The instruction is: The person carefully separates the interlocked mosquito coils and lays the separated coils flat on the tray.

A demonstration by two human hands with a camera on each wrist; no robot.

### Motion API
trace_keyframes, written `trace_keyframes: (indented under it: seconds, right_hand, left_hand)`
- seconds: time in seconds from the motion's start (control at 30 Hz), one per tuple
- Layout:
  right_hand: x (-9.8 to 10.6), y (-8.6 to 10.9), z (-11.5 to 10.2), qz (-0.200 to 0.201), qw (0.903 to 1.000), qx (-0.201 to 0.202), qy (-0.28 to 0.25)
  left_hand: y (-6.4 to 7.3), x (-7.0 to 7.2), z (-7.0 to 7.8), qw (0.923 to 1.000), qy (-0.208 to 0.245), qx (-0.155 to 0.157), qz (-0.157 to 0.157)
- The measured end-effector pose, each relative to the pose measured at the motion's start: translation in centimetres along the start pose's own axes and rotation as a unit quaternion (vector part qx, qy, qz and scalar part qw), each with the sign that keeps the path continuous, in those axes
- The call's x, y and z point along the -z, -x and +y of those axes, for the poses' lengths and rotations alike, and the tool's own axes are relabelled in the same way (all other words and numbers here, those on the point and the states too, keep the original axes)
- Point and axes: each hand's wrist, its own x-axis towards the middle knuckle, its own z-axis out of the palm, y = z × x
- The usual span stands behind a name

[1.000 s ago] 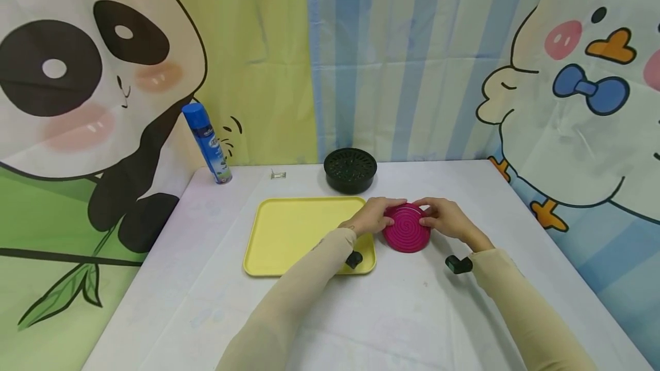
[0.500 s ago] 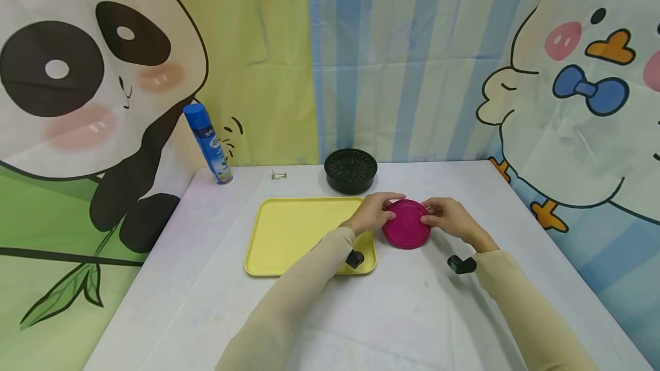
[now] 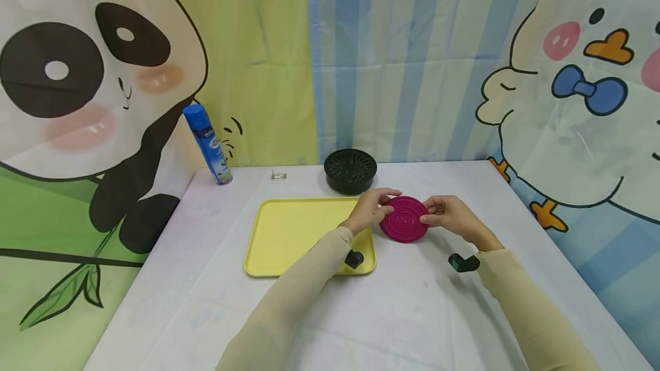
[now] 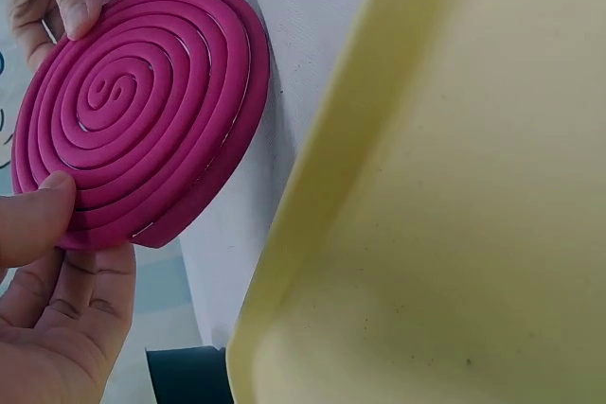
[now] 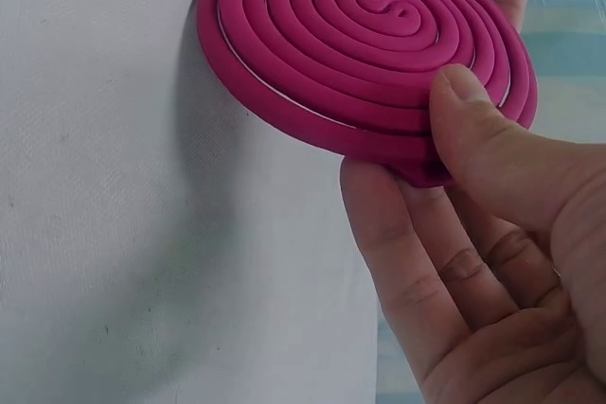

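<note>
A magenta mosquito coil (image 3: 404,220), a flat round spiral, is held tilted above the white table, right of the yellow tray. My left hand (image 3: 367,211) pinches its left edge, thumb on top and fingers beneath. On the opposite edge my right hand (image 3: 454,219) grips it the same way. Close up in the left wrist view, the coil (image 4: 142,111) shows narrow gaps between its rings and a blunt outer end. In the right wrist view the right thumb presses on the coil's face (image 5: 379,63).
A yellow tray (image 3: 304,233) lies under my left forearm. Behind it stand a round black slotted holder (image 3: 350,170) and a small metal stand (image 3: 278,176). A blue spray can (image 3: 208,145) is at the back left corner. Printed curtains border the white table (image 3: 412,314).
Both hands have raised the mosquito coil slightly, away from me. It has also shifted a little to the left. The tray, holder and can stay where they were.
</note>
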Motion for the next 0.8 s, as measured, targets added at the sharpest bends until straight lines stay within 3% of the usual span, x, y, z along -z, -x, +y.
trace_keyframes:
  seconds: [0.4, 0.8]
  right_hand:
    - [-0.26, 0.36, -0.30, 0.030, 0.9993, -0.019, -0.012]
    - [-0.25, -0.23, 0.14, 0.089, 0.9956, 0.000, -0.029]
  left_hand:
    - [0.06, 0.13, 0.18, 0.9999, 0.002, 0.007, 0.009]
    - [-0.19, 0.91, -0.03, 0.9986, 0.039, 0.012, 0.034]
